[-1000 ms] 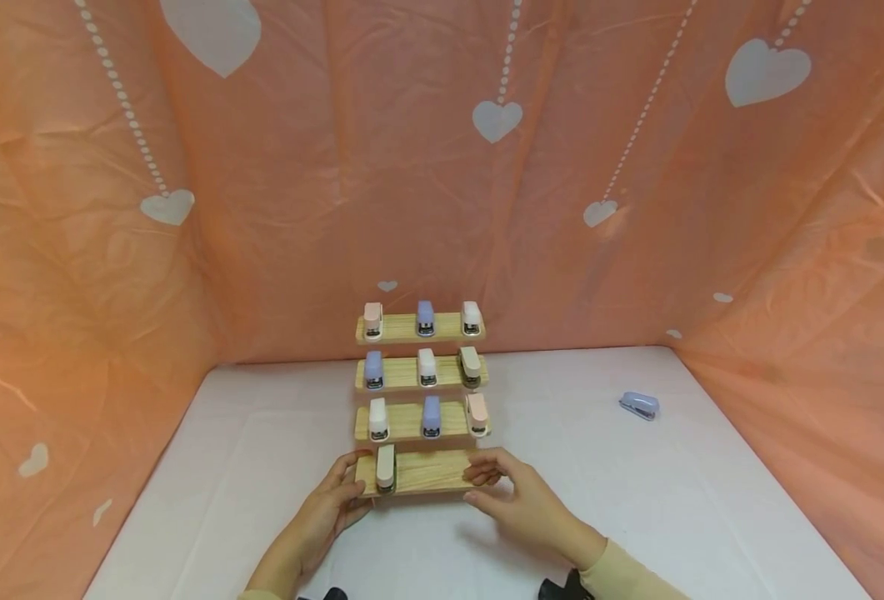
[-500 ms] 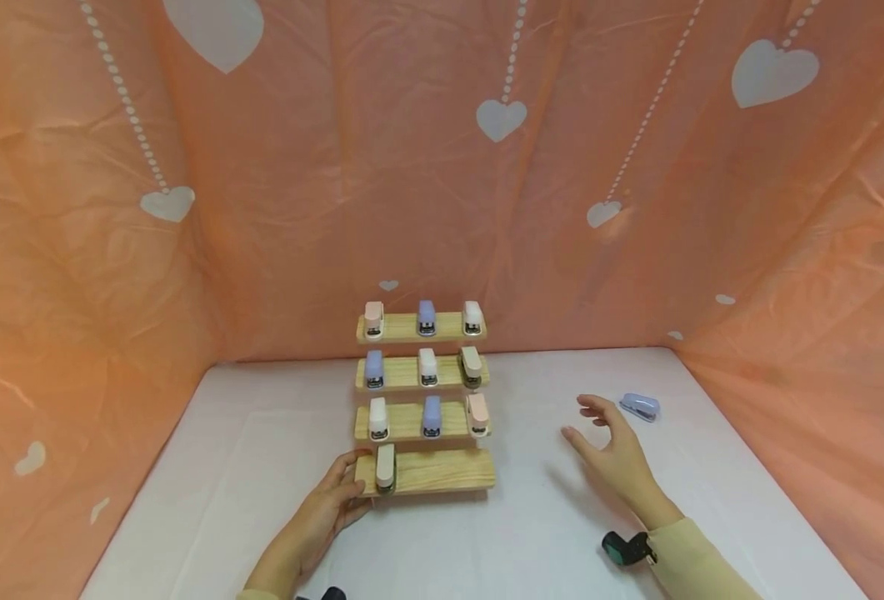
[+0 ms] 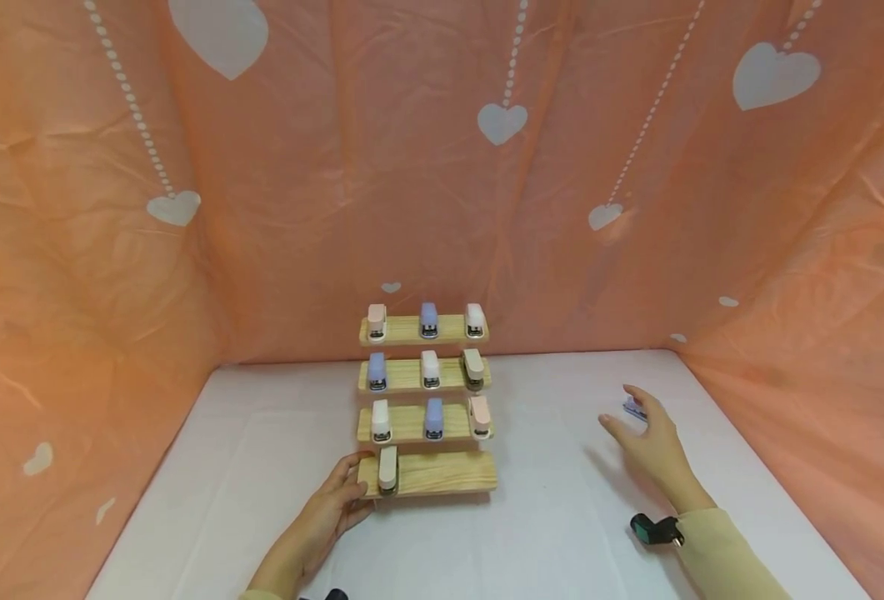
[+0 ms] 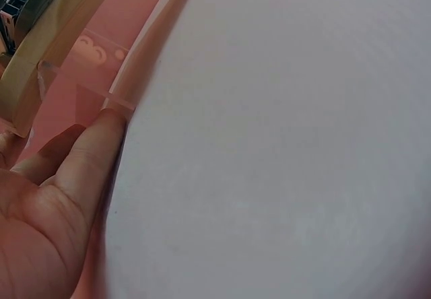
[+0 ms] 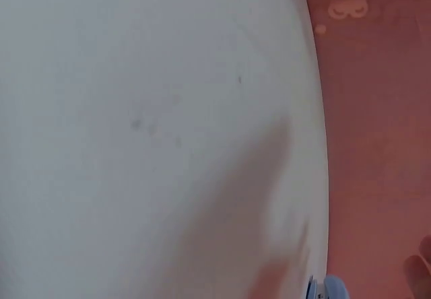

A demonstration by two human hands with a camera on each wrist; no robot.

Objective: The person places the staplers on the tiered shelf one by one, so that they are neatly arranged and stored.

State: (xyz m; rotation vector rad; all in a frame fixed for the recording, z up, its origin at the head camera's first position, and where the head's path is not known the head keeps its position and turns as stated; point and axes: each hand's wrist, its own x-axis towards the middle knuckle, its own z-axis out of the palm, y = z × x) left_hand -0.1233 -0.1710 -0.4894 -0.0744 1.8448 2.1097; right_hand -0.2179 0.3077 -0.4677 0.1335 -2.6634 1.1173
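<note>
My left hand (image 3: 322, 510) grips the left end of the lowest board of a wooden display rack (image 3: 445, 473), thumb at the front. Up close in the left wrist view, fingers (image 4: 87, 161) reach a clear plastic support under the wood. One cream mini stapler (image 3: 387, 468) stands at the left of this board. Over on the right, my right hand (image 3: 655, 448) hovers with thumb and fingers spread, holding nothing. Just beyond it a lavender mini stapler (image 3: 634, 407) lies on the table, partly hidden by the fingers; the right wrist view catches this stapler (image 5: 333, 287) at its bottom edge.
Three higher boards carry pink, lavender, white and cream mini staplers, among them a pink one (image 3: 480, 417) at the right of the second-lowest board. The white-covered table (image 3: 546, 517) meets an orange curtain (image 3: 412, 208) with white hearts at the back and sides.
My right hand has left the right end of the lowest board and moved right across the table to the lavender stapler. The left hand keeps its hold on the rack.
</note>
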